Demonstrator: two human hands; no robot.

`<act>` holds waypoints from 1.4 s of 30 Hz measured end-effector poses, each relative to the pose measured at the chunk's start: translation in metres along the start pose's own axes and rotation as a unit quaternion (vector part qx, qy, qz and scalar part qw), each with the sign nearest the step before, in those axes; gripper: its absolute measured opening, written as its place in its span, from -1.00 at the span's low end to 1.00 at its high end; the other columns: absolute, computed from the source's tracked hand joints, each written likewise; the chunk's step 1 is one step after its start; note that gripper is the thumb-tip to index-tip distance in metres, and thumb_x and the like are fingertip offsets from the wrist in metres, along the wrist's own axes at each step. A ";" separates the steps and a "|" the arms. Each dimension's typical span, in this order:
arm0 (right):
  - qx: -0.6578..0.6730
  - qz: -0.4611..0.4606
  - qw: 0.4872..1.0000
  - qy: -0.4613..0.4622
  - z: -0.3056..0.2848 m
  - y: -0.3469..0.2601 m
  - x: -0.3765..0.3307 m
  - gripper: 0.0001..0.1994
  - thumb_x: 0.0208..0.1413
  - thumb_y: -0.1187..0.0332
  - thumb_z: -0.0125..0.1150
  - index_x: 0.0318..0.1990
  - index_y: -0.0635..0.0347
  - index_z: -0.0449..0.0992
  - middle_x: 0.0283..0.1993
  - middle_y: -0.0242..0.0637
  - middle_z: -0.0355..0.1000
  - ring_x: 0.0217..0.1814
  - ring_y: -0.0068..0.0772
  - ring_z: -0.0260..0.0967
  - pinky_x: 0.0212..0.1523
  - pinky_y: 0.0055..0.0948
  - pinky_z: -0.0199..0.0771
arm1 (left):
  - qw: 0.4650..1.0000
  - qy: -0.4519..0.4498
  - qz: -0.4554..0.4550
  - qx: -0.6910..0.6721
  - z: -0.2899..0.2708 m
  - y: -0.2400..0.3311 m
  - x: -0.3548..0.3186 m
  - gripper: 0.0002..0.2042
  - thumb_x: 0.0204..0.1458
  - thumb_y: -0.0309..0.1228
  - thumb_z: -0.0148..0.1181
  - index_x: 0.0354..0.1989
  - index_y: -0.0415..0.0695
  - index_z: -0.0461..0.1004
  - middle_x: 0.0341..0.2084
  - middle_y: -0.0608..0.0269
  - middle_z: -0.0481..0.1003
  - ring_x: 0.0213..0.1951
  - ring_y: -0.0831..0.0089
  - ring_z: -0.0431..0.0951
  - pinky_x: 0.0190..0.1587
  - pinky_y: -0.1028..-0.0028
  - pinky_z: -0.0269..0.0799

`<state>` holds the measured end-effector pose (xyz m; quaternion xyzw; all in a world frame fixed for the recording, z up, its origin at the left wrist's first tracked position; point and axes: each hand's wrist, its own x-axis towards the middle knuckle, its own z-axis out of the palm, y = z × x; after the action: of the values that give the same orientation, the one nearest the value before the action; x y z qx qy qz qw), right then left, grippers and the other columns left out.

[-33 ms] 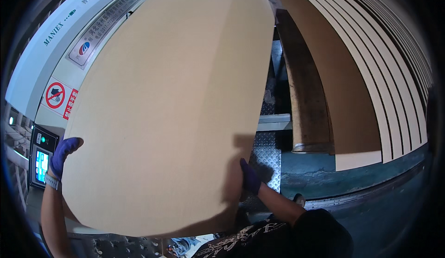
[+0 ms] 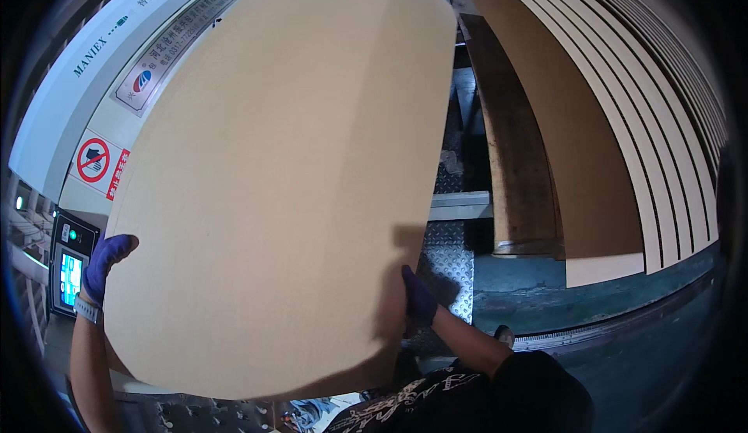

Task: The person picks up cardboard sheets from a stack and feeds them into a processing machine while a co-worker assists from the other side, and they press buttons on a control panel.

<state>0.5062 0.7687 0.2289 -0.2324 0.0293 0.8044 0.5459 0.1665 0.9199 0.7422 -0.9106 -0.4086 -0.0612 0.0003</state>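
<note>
A large, plain tan board (image 2: 265, 184) fills the middle of the view, its surface facing me. My left hand (image 2: 105, 265), in a purple glove, grips its left edge, with the thumb over the face. On the right edge, low down, my right hand (image 2: 419, 297) holds on in a dark purple glove. Its thumb shows at the rim, while most of its fingers are hidden behind the board. Shadows of my upper body and right hand fall across the board's lower right.
A white machine (image 2: 58, 98) with labels runs along the left, with a lit control screen (image 2: 70, 277) below. Several pale boards (image 2: 608, 265) lie in rows at the right beside a brown sheet (image 2: 584, 160). Between lie a metal bar (image 2: 460, 205) and a tread-plate floor (image 2: 450, 258).
The board's upper right edge has shifted slightly left, and its lower edge sits a touch lower. Both hands keep their grip.
</note>
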 end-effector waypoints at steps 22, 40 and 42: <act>-0.009 0.014 0.995 -0.102 -0.043 0.044 0.210 -0.28 0.21 -0.28 -0.28 0.25 0.17 0.23 0.17 -0.23 0.32 0.18 -0.34 0.29 0.19 -0.31 0.30 | 0.862 -0.065 -0.311 -0.395 0.073 0.068 0.038 -0.21 -0.08 -0.20 0.29 0.31 -0.25 0.07 0.16 0.06 0.30 0.12 0.31 0.37 0.14 0.35 0.29; -0.790 -0.483 0.179 -0.334 0.446 -0.154 0.037 -0.42 0.17 -0.15 -0.14 -0.19 0.27 0.51 -0.12 -0.01 0.46 -0.04 0.01 0.40 0.01 -0.19 0.37 | 0.810 0.241 -0.161 -0.510 0.071 0.076 -0.067 -0.17 0.10 0.27 -0.22 0.40 -0.07 -0.11 0.32 0.00 0.08 0.24 0.18 0.24 0.33 0.21 0.00; -0.801 -0.442 0.180 -0.361 0.445 -0.168 0.034 -0.43 0.18 -0.15 -0.15 -0.12 0.22 0.52 -0.08 -0.08 0.47 -0.02 0.01 0.40 0.02 -0.19 0.38 | 0.806 0.335 -0.159 -0.461 0.158 0.077 -0.104 -0.16 0.09 0.29 -0.33 0.39 -0.11 -0.08 0.33 0.02 0.04 0.29 0.16 0.17 0.35 0.18 -0.07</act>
<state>0.4937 0.9991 0.6462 -0.2016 -0.9390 0.0110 0.2784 0.1727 0.7997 0.5775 -0.6489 -0.4461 -0.5427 -0.2924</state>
